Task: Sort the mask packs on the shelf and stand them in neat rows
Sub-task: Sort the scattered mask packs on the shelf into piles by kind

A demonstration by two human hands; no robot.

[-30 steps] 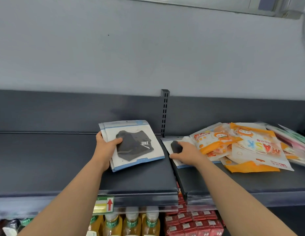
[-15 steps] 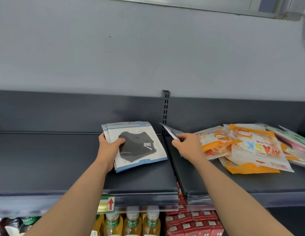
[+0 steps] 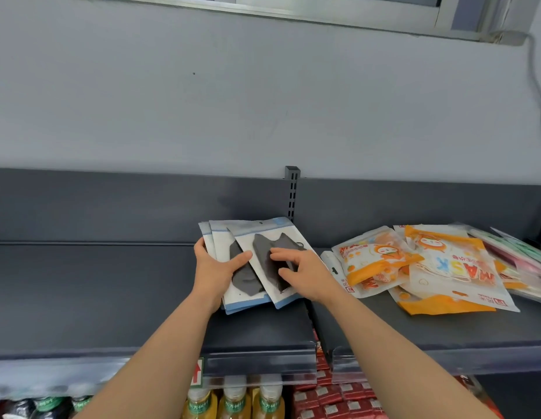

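Evidently sorting like with like, the left hand (image 3: 216, 267) grips the black-mask stack (image 3: 245, 278) at the shelf's (image 3: 112, 297) right end to steady it. The right hand (image 3: 305, 273) pinches the top pack (image 3: 263, 258), aligning it.

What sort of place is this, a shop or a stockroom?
Most likely a small retail shop. The dark display shelf carries a clear price-tag strip along its front edge, black mask packs and orange mask packs sit on it, and bottled drinks and red packets fill the tier below.
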